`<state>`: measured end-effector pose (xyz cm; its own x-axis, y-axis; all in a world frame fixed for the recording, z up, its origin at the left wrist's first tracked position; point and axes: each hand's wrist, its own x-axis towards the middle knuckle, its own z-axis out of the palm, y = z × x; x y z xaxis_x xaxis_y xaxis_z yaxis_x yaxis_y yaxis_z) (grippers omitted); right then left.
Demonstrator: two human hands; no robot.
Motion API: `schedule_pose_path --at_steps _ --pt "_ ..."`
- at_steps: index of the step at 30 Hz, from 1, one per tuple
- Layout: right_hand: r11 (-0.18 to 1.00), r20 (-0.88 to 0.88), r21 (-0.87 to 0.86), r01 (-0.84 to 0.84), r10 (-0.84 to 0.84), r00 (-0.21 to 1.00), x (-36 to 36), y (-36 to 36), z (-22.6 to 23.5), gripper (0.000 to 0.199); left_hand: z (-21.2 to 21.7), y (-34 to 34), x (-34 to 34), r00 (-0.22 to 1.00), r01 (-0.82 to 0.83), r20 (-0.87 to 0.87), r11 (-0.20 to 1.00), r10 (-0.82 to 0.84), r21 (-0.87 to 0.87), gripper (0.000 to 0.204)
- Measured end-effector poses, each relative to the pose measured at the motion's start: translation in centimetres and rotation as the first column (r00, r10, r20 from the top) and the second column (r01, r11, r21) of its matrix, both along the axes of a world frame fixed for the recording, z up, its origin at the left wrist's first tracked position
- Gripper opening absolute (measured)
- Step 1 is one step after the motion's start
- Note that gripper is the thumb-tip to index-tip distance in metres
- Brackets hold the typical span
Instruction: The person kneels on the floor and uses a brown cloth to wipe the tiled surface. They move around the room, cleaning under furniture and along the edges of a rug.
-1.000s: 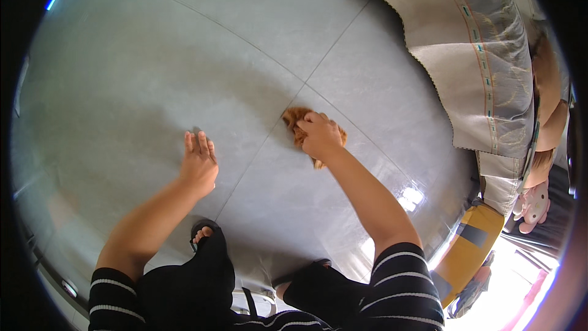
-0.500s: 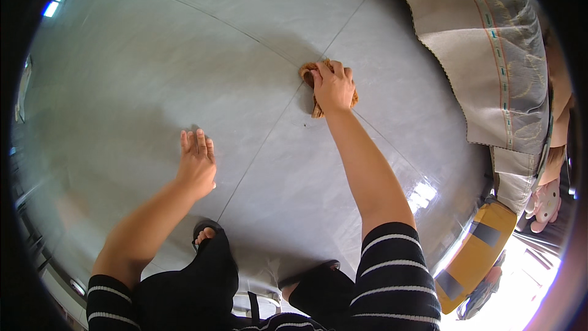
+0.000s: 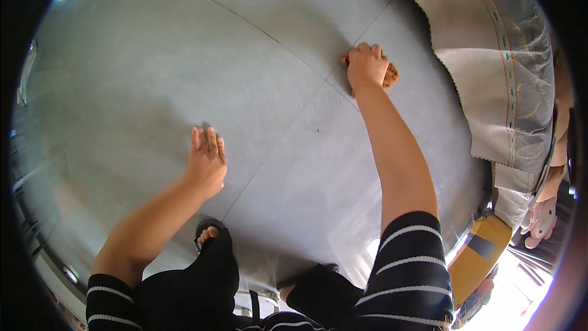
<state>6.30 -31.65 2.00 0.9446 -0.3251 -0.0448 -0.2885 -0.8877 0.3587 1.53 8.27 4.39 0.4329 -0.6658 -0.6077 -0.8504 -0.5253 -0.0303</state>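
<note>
My right hand presses down on a brown cloth against the grey tiled floor, arm stretched far forward near a tile joint. The cloth shows only at the edges of my fist. My left hand lies flat on the floor with fingers together and extended, bearing my weight, holding nothing. Both forearms come out of black sleeves with white stripes.
A beige patterned fabric edge, like a sofa cover or rug, lies at the right. A yellow and grey object and a pale stuffed toy sit at lower right. My sandalled foot and dark trousers are below.
My right hand has slid the brown cloth forward and to the right along the floor, with the arm stretching out. My left hand has stayed planted in place.
</note>
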Motion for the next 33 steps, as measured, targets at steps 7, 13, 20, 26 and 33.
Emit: schedule_pose_path --at_steps 7,13,20,26,33 --pt "0.992 -0.033 0.067 0.11 -0.108 0.994 0.8 -0.3 0.7 0.016 -0.7 0.1 -0.1 1.0 -0.002 -0.005 0.999 0.002 -0.051 0.076" --pt "0.985 0.074 0.156 0.069 -0.082 0.994 -1.2 0.9 -1.1 0.014 -0.6 0.4 -0.3 1.0 0.013 0.024 1.0 -0.012 -0.005 0.081" --pt "0.974 0.042 0.18 0.14 -0.149 0.988 -3.4 3.4 -1.3 0.013 -0.4 0.1 0.0 0.999 -0.017 -0.032 1.0 0.016 -0.024 0.083" --pt "0.521 0.099 0.852 0.052 -0.257 0.961 -8.6 2.8 -0.4 0.008 -0.3 0.5 0.0 0.999 -0.031 -0.03 0.997 0.029 -0.064 0.077" --pt "0.832 0.198 0.425 0.358 -0.471 0.86 -1.7 -2.2 -2.9 0.045 -0.4 0.1 0.1 1.0 -0.007 -0.011 0.999 0.007 -0.048 0.086"
